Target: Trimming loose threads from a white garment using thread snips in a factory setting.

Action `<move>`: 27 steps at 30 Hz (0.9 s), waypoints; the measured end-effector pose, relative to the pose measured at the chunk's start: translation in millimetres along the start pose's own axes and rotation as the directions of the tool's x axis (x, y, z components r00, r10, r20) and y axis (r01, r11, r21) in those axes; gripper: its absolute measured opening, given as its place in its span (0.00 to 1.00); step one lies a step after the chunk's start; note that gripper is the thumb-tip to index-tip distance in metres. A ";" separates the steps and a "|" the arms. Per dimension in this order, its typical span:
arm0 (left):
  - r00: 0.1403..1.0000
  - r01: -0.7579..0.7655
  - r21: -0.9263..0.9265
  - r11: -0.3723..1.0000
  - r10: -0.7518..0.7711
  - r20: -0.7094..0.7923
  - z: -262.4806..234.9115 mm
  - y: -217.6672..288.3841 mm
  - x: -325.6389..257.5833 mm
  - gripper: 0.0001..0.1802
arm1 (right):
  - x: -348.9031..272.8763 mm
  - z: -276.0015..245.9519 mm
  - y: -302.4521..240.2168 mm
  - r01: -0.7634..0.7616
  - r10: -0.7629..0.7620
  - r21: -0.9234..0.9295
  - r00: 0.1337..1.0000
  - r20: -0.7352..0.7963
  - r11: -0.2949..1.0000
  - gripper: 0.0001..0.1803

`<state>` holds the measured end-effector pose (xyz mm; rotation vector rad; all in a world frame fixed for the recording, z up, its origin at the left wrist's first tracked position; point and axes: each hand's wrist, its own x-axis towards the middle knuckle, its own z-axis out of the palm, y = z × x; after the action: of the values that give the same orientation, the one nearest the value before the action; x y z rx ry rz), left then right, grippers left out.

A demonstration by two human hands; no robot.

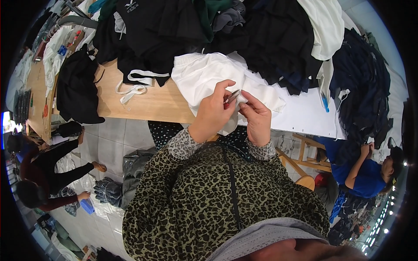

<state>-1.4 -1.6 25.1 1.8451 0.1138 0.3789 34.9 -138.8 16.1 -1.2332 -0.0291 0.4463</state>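
White trousers or shorts (pixel 198 71) with a gathered waistband lie crumpled over the table's near edge. At their near side, my left hand (pixel 214 112) is closed around a small metal tool (pixel 233 96) that looks like thread snips. Its pointed end is close to a bit of white cloth (pixel 241 100). That bit is pinched between the thumb and fingers of my right hand (pixel 257 118), just beside the snips. The handle of the snips is mostly hidden in my left palm.
Dark garments (pixel 274 39) are heaped along the table's (pixel 143 104) far side. White tape (pixel 135 89) lies at left, a blue-handled tool (pixel 325 103) at right. Two people (pixel 370 174) (pixel 39 174) are nearby, right and left. A wooden stool (pixel 305 182) stands near my right.
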 end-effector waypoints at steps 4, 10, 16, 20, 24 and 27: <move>1.000 0.013 -0.012 1.000 -0.013 0.002 0.1 -3.3 0.8 0.21 | 0.7 -1.2 0.8 -0.026 0.025 0.045 0.999 0.021 0.999 0.20; 0.982 0.180 -0.191 0.965 -0.167 0.083 -7.4 -2.3 1.2 0.21 | 1.9 -3.2 0.5 -0.064 0.063 0.089 0.998 0.021 0.994 0.20; 0.982 0.188 -0.357 0.915 -0.185 0.041 -14.5 -18.4 -2.5 0.17 | 2.2 4.0 -9.7 -0.059 0.061 0.240 0.998 0.001 0.969 0.29; 0.954 0.299 -0.373 0.878 -0.284 0.096 -17.1 -22.1 -8.1 0.12 | 4.2 0.5 -8.6 -0.027 0.026 0.242 1.000 0.007 0.970 0.33; 0.941 0.337 -0.393 0.856 -0.312 0.127 -12.2 -19.7 -13.6 0.10 | 4.2 2.7 -8.3 -0.003 0.003 0.221 1.000 0.000 0.975 0.36; 0.956 0.291 -0.388 0.874 -0.279 0.089 -8.8 -17.3 -13.2 0.09 | 4.0 1.3 -7.0 0.000 -0.002 0.211 1.000 0.009 0.978 0.37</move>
<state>-14.7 8.1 8.4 1.4021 0.2660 0.1510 40.4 -138.0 22.1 -1.0224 0.0093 0.4427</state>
